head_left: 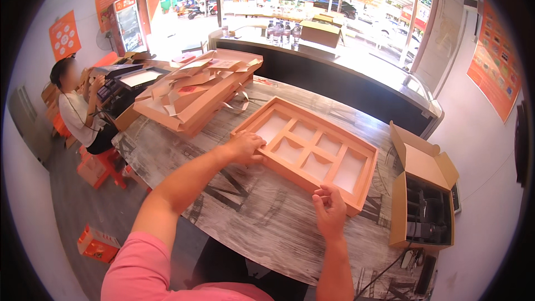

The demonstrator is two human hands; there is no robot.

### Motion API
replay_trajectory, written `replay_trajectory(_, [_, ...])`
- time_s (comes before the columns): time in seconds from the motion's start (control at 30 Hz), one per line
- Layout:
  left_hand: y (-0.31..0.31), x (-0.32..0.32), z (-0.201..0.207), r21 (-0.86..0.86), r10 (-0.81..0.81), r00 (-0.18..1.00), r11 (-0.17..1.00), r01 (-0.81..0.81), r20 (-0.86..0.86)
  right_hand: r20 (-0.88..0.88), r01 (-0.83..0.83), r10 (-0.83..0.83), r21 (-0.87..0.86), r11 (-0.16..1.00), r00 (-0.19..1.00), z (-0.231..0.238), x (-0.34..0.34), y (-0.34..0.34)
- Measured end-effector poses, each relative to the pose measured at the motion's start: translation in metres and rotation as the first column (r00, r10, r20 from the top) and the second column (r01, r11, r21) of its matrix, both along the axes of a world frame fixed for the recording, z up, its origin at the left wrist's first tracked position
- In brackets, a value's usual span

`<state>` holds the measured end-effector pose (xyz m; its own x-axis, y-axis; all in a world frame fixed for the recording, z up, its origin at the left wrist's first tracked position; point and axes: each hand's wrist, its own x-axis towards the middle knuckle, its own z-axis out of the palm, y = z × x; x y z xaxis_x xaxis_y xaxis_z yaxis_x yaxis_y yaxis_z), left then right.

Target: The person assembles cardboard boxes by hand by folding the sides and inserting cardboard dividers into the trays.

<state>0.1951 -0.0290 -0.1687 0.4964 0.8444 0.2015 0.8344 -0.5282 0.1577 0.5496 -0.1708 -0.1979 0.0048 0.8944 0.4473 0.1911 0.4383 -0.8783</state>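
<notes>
A shallow tan cardboard box [364, 188] lies on the table in front of me, its open side up. Inside it sits a cardboard divider [311, 146] that frames several compartments with pale bottoms. My left hand [245, 147] is closed over the box's near left corner, fingers on the rim and thumb low against the outer wall. At the near wall, toward the right corner, my right hand [330, 207] has its bent fingers at the rim and its thumb beside them.
Flat cardboard boxes with loose pieces [195, 86] are stacked at the back left. An open carton [397, 212] holding black items stands right. A counter [312, 72] with bottles [283, 32] runs behind the table [245, 217]. A seated person [78, 106] works at left.
</notes>
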Motion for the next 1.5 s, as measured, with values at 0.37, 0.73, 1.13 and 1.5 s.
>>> replay_trajectory(0.37, [-0.051, 0.096, 0.017, -0.219, 0.347, 0.932, 0.906, -0.362, -0.104, 0.065, 0.089, -0.09, 0.011, 0.996, 0.994, 0.002, 0.004, 0.0])
replay_trajectory(0.73, [-0.083, 0.116, 0.037, -0.538, -0.101, 0.972, 0.819, 0.201, 0.21, 0.065, 0.29, -0.288, -0.026, 0.957, 0.956, -0.008, 0.018, 0.011])
replay_trajectory(1.13, [-0.064, 0.109, 0.029, -0.476, -0.327, 0.945, 0.83, 0.289, 0.004, 0.171, 0.297, -0.309, 0.092, 0.95, 0.936, -0.025, 0.022, 0.019])
replay_trajectory(1.5, [-0.054, 0.117, 0.071, 0.226, -0.377, 0.808, 0.925, 0.305, 0.452, -0.205, 0.275, -0.28, -0.054, 0.96, 0.938, -0.02, 0.02, 0.021])
